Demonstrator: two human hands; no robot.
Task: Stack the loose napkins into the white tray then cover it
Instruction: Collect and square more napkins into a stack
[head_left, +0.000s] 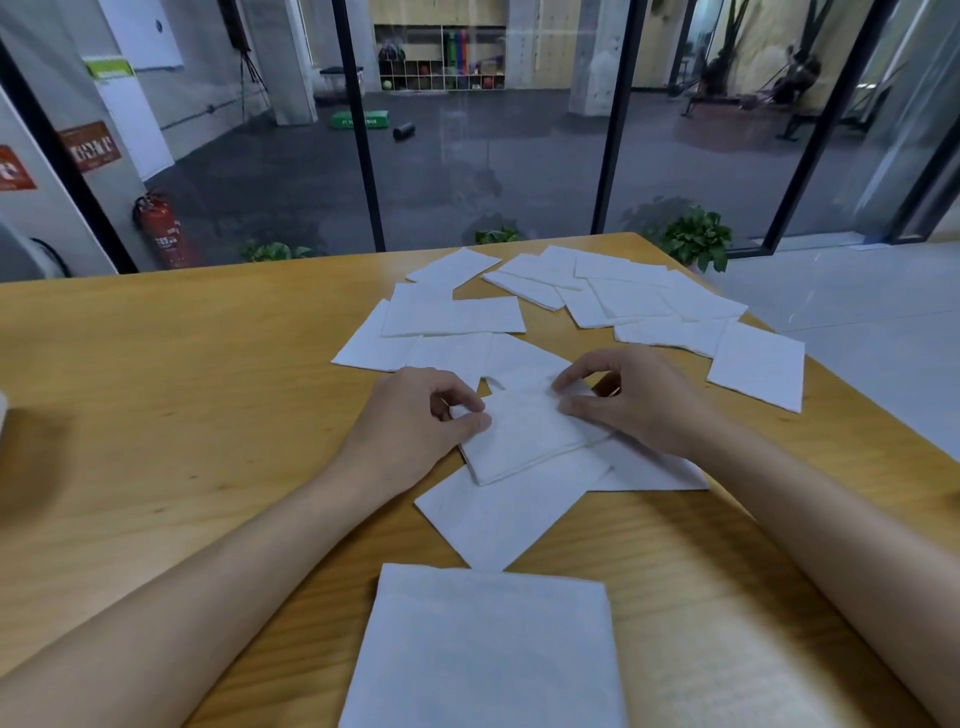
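On the wooden table (156, 415), approx. at its middle and right in front of the person, a small stack of napkins (524, 436) is being squared up between both hands. The left hand (415, 415) is pinching the stack's left edge w/ thumb on top and fingers curled at the side. The right hand (634, 400) is gripping the right edge the same way, fingers bent, thumb on the top sheet.

I judge the step as gathering and aligning, i.e. early in the task. Many loose napkins (623, 296) are lying spread over the far and right part of the table, a single napkin (498, 514) is lying under the stack, and a large folded napkin (483, 649) is nearest to the person. The white tray is not showing clearly; a pale thing (2, 413) at the left edge is too cut off to tell.

Next move probably calls for keeping the pinch firm so the sheets are not sliding apart, then adding more sheets or carrying the pile to the tray.

The stack is lying flat, and its long axis is running left to right, w/ the right end turned a little away from the person.
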